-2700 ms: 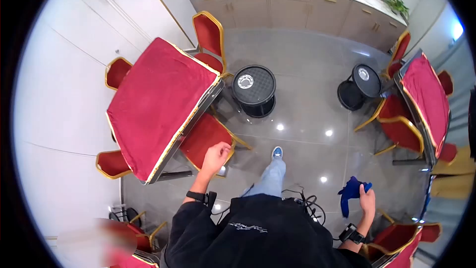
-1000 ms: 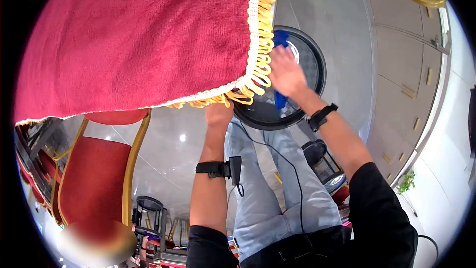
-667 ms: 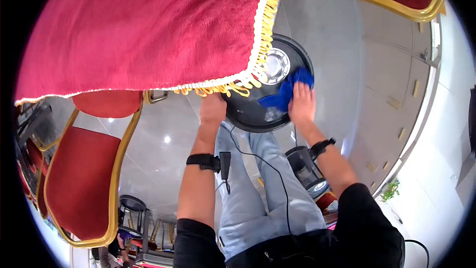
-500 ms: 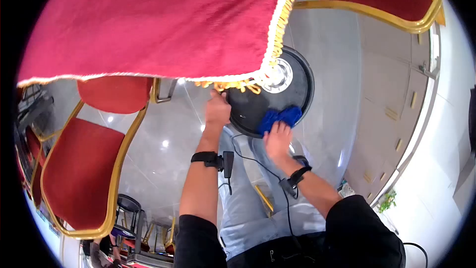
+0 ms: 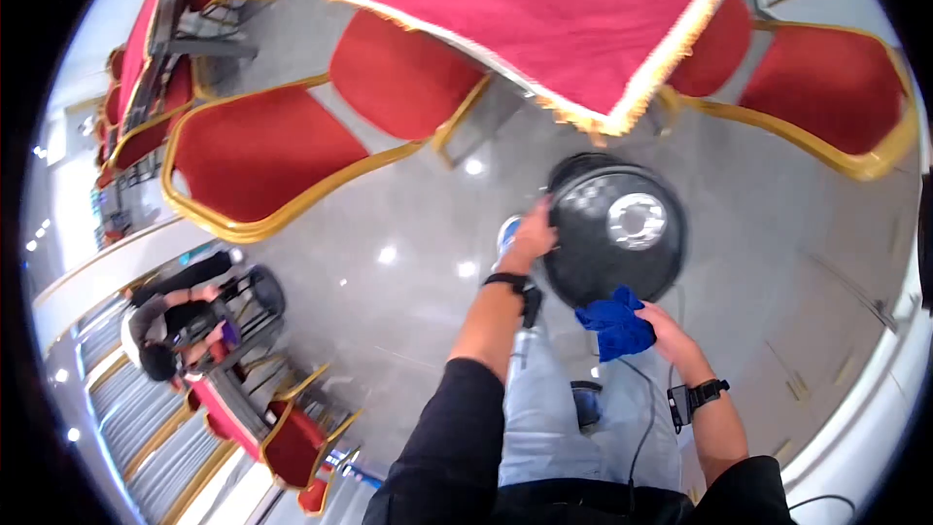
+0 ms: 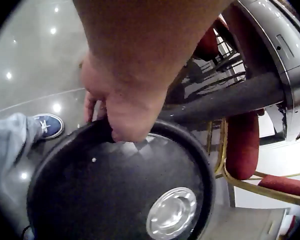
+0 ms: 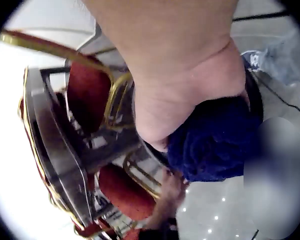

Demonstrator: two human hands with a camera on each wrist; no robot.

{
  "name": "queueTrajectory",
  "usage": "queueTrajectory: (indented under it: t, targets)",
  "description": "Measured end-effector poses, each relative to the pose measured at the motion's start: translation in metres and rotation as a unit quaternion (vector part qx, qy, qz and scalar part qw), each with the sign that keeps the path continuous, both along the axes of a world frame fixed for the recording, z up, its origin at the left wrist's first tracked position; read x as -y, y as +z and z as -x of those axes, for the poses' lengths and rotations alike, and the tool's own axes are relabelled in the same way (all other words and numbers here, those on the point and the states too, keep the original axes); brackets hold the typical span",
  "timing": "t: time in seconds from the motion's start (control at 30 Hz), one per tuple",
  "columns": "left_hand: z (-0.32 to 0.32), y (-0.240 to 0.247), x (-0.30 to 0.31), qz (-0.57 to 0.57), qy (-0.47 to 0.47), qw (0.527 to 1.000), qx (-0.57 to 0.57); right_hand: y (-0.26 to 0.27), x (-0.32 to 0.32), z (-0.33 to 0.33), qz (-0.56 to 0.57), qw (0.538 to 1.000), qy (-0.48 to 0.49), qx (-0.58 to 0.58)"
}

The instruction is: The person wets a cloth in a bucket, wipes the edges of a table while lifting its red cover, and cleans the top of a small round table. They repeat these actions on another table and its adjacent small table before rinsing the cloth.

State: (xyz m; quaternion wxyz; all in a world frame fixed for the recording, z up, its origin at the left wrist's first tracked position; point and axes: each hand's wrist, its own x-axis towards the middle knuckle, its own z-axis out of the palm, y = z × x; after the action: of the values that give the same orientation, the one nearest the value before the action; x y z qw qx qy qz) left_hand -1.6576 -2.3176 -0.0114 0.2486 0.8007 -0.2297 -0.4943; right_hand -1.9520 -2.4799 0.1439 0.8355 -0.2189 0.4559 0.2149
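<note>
There, the person bent over a round black tabletop (image 5: 593,258) that stood on the glossy grey floor (image 5: 408,224), just beside the fringed corner of a red tablecloth (image 5: 544,10). The left hand (image 5: 533,230) had its grip closed on the tabletop's rim, with the fingers curled over the edge on the side nearer a blue shoe (image 6: 47,125). The right hand (image 5: 667,326) held a bunched blue cloth (image 5: 614,328) at the tabletop's near edge, the grip wrapped tight round it. I could not tell whether the cloth touched the rim. A silver disc (image 5: 637,221) sat off-centre on the black top, well apart from the cloth. Red chairs (image 5: 262,151) with gold frames stood close by the tablecloth's edge. Across the floor, another person (image 5: 170,326) was over by further chairs.
</note>
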Motion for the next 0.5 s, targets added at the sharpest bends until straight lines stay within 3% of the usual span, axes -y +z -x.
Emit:
queueTrajectory:
  t: [0.03,0.1,0.13,0.2,0.23,0.27,0.37,0.47,0.5]
  targets:
    - [0.018,-0.029,-0.023,0.052,0.006,0.998,0.031,0.020,0.016,0.027,-0.029,0.998,-0.046,-0.033]
    - [0.034,-0.036,-0.056,0.060,0.036,0.997,0.009,0.054,0.030,0.087,-0.086,0.982,-0.147,-0.084]
    - [0.026,-0.088,-0.097,0.064,0.047,0.996,0.037,0.036,0.030,0.094,-0.083,0.980,-0.169,-0.063]
    - [0.037,-0.090,-0.143,0.034,0.110,0.992,0.055,0.052,0.037,0.135,-0.084,0.975,-0.202,-0.020]
    - [0.030,-0.058,-0.148,-0.096,0.139,0.986,0.013,0.033,0.035,0.155,-0.079,0.973,-0.215,-0.020]
    - [0.035,-0.100,-0.189,-0.042,0.182,0.982,0.016,0.034,0.037,0.152,-0.070,0.972,-0.224,-0.012]
    - [0.048,-0.096,-0.244,-0.086,0.230,0.968,0.049,0.076,0.024,0.135,-0.041,0.964,-0.261,0.012]
    - [0.063,-0.113,-0.291,-0.059,0.294,0.954,0.001,0.045,0.021,0.133,-0.084,0.962,-0.261,0.019]
    - [0.071,-0.130,-0.306,-0.057,0.296,0.953,0.032,0.038,0.015,0.119,-0.054,0.964,-0.261,-0.002]
